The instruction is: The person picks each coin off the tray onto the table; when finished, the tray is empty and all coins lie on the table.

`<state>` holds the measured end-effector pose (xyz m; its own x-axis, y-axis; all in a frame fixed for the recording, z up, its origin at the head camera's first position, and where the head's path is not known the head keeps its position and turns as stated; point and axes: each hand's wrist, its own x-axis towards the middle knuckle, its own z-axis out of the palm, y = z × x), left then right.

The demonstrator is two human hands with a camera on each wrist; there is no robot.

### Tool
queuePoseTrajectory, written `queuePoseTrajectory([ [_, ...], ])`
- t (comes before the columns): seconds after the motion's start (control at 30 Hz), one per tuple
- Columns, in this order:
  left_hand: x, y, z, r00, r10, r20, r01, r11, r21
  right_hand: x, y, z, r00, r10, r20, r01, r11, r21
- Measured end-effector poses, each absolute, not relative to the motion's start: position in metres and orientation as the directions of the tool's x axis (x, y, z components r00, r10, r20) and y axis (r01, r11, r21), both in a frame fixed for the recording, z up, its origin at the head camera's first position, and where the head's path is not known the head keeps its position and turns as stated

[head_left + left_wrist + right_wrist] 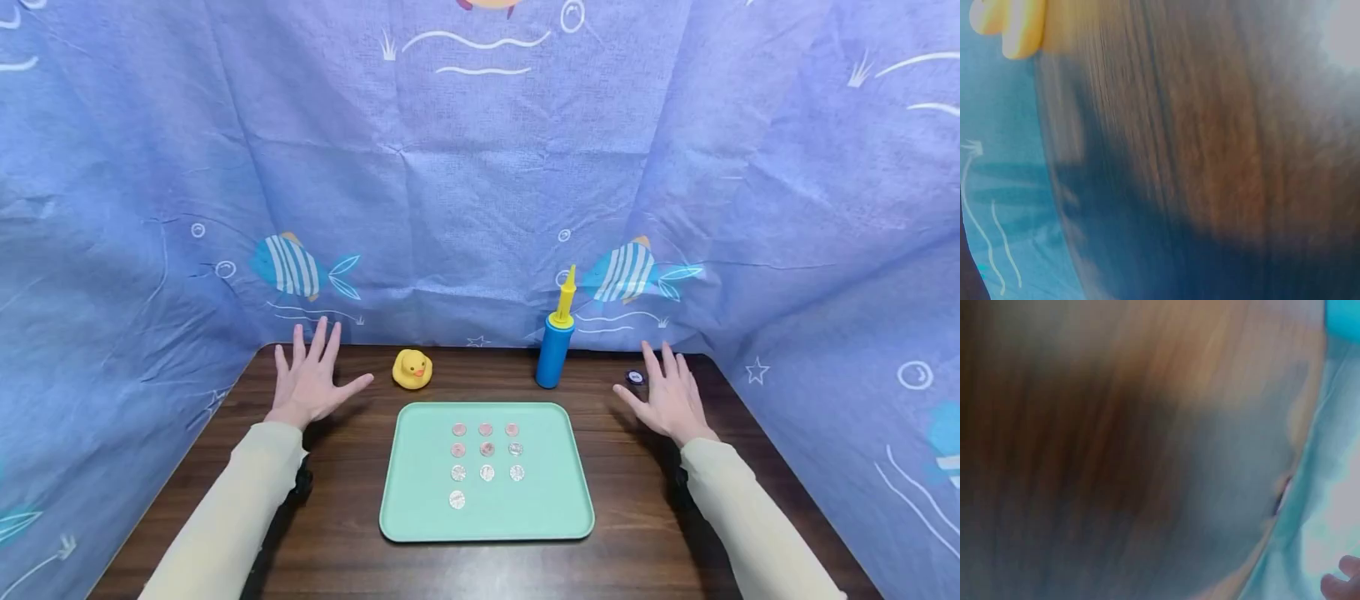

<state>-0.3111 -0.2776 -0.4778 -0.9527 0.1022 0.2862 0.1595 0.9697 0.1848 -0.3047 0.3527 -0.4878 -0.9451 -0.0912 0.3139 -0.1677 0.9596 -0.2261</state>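
Note:
My left hand (309,385) is held over the left side of the table with its fingers spread, holding nothing. Nearest to it is a yellow rubber duck (412,369), a little to its right. On the other side, my right hand (671,397) also has its fingers extended and holds nothing. A small dark round object with a pale centre (635,377) lies just left of its fingertips. Between the hands sits a mint green tray (420,521) bearing several coins (487,449) in rows, some copper, some silver. Behind the tray stands a blue hand pump (554,354) with a yellow nozzle.
The dark wooden table (345,533) runs back to a blue curtain (480,192) with fish prints, which also hangs at both sides. In the left wrist view, part of the yellow duck (1022,28) shows at the top corner.

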Motion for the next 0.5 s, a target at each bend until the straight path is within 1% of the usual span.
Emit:
queuePoseTrajectory([
  [0.13, -0.302, -0.273, -0.475, -0.959, 0.127, 0.253, 0.201, 0.935, 0.292, -0.298, 0.336, -0.484, -0.929, -0.142, 0.341, -0.255, 0.914, -0.316],
  [0.23, -0.294, -0.268, -0.474, -0.964, 0.145, 0.224, 0.222, 0.902, 0.371, -0.292, 0.317, -0.477, -0.916, -0.204, 0.346, -0.334, 0.866, -0.372],
  [0.33, -0.283, -0.262, -0.475, -0.965, 0.171, 0.201, 0.245, 0.863, 0.442, -0.284, 0.298, -0.472, -0.889, -0.286, 0.358, -0.419, 0.824, -0.382],
  [0.5, -0.265, -0.249, -0.480, -0.954, 0.258, 0.156, 0.300, 0.766, 0.569, -0.273, 0.262, -0.466, -0.851, -0.418, 0.320, -0.520, 0.756, -0.398],
])
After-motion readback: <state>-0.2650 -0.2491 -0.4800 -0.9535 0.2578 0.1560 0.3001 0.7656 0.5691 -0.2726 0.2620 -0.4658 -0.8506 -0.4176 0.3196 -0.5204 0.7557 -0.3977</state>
